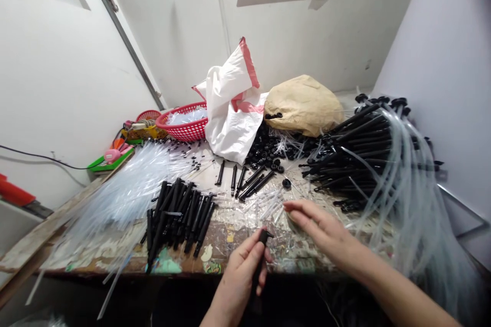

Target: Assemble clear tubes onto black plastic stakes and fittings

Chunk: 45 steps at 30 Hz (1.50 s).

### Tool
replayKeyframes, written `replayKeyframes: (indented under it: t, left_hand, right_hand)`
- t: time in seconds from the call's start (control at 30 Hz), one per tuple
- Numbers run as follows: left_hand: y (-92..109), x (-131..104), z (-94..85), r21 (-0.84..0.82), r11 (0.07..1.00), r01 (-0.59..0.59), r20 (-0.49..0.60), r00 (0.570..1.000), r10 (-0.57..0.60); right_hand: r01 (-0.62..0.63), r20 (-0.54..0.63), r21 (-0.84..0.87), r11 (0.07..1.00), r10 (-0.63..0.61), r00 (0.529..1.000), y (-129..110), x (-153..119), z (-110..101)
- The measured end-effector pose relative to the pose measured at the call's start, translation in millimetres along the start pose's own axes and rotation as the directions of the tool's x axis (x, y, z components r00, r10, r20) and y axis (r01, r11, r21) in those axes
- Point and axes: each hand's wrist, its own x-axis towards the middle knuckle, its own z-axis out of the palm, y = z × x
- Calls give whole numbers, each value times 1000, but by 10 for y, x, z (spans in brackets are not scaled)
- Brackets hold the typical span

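Note:
My left hand (245, 265) is closed around a black plastic tube (264, 237) with a small side spout at its top, held upright at the table's front edge. To its right, my right hand (318, 225) reaches over the tabletop with fingers stretched out, and I see nothing held in it. Beside those fingertips lie short clear tubes (270, 203) and a single black cap (286, 183). Several loose black tubes (251, 184) lie just behind them. A pile of similar black tubes (180, 214) rests left of my left hand.
Long clear hoses (130, 184) spread across the left. Black tubes with hoses attached (356, 153) are heaped at right, hoses hanging over the edge. Behind stand a red basket (187, 130), a white sack (233, 112), a tan bag (303, 102) and black caps (264, 148).

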Motion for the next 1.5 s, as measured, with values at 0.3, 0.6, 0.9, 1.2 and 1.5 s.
replayKeyframes:
  t: [0.3, 0.6, 0.9, 1.2, 1.5]
  left_hand:
    - [52, 369, -264, -50, 988, -146, -267, 955, 128]
    - [-34, 549, -294, -24, 991, -133, -195, 973, 126]
    - [-121, 524, -372, -22, 993, -116, -78, 990, 114]
    - [-146, 518, -379, -49, 990, -132, -102, 987, 127]
    - [-143, 525, -362, -22, 991, -132, -125, 984, 128]
  right_hand:
    - [89, 138, -467, 880, -27, 990, 583, 1082, -7]
    - [146, 240, -608, 780, 6, 971, 727, 1377, 253]
    - [67, 141, -691, 720, 43, 989, 567, 1338, 187]
    - [176, 186, -635, 752, -73, 980, 413, 850, -313]
    - [273, 230, -879, 392, -154, 961, 391, 356, -387]
